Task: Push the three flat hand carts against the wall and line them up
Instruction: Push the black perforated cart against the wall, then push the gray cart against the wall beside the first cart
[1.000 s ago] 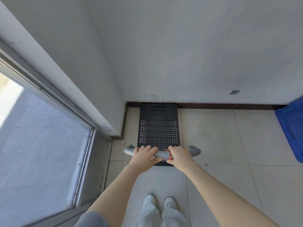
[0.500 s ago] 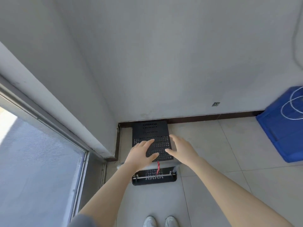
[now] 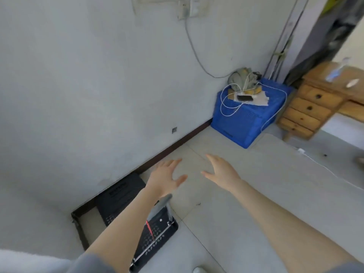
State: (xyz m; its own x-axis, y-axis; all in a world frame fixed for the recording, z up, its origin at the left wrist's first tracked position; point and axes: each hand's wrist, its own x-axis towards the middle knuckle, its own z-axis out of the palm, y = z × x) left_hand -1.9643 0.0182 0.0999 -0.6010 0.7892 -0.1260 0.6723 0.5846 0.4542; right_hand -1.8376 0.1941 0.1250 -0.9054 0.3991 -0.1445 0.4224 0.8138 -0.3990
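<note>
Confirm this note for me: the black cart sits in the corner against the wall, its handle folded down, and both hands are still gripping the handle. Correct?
Not quite. The head view shows the black cart in the corner against the wall with its handle folded down, but neither hand grips it: the left hand and right hand are both open and empty, held over bare floor.

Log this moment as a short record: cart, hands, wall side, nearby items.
cart: black flat cart in the corner, its far end at the dark baseboard, handle folded down
left hand: open, empty, above the floor
right hand: open, empty, above the floor
other carts: none in view
nearby: blue crate against the wall, wooden drawers beyond it
</note>
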